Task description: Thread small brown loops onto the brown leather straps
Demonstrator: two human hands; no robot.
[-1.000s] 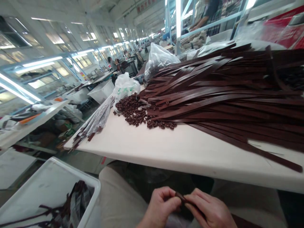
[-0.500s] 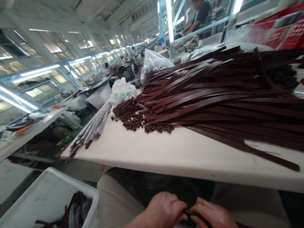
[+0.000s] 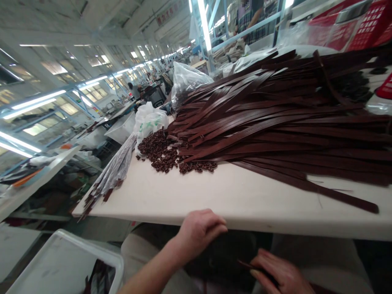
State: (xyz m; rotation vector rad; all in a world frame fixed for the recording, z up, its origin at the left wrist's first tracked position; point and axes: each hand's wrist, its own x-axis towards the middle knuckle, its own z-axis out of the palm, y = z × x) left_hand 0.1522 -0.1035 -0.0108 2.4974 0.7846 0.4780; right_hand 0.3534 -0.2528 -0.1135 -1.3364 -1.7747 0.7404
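Observation:
My right hand (image 3: 277,271) is closed around a dark brown leather strap (image 3: 245,264) above my lap. The strap's narrow end sticks out leftward past the fingers. At the table's front edge is my left hand (image 3: 202,228), apart from the strap. Its fingers are curled together with the thumb alongside, and nothing shows between them. Beyond it on the table lies a heap of small brown strap loops (image 3: 159,151). A broad pile of long brown straps (image 3: 260,122) spreads to the right of the loops.
Plastic-wrapped straps (image 3: 112,175) lie at the left end of the pale table (image 3: 183,196). Plastic bags (image 3: 150,120) stand behind the loops. A white bin (image 3: 64,253) with straps is at lower left. A red basket (image 3: 364,32) sits at back right.
My left hand has left the strap and moved up to the table's front edge. My right hand still holds the strap. The view has shifted slightly.

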